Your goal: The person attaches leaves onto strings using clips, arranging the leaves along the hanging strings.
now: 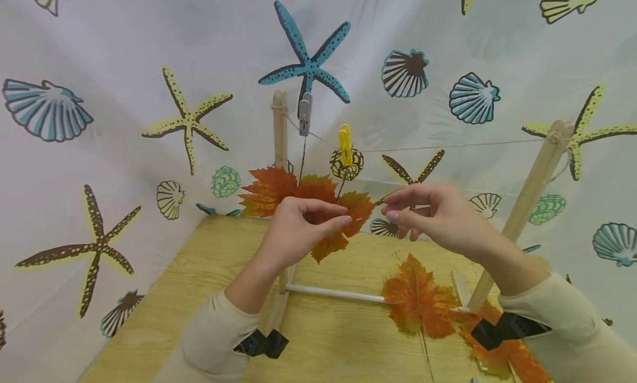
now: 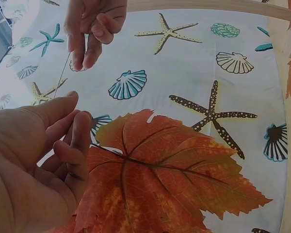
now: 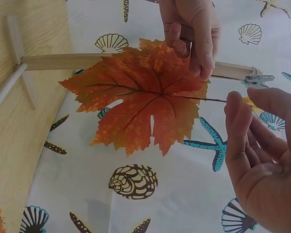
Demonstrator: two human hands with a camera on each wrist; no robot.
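My left hand [image 1: 303, 228] is beside an orange maple leaf [image 1: 358, 209], thumb and index fingertips close together, overlapping it in the head view. Nothing shows between them in the left wrist view. That leaf hangs by its dark stem from a yellow clothespin [image 1: 345, 145] on a thin string [image 1: 448, 146]. A second orange leaf [image 1: 269, 190] hangs from a grey clothespin [image 1: 304, 117] to the left. To the right, my right hand [image 1: 438, 217] is raised with fingers relaxed and thumb apart from them. In the right wrist view its fingertips [image 3: 240, 109] overlap the leaf's stem end.
Two wooden posts [image 1: 527, 189] bear the string, joined low down by a white rod [image 1: 338, 293]. On the wooden table [image 1: 338, 339] lie another maple leaf [image 1: 418, 300] and one more [image 1: 512, 352] under my right forearm. A curtain [image 1: 124, 167] printed with shells and starfish surrounds the table.
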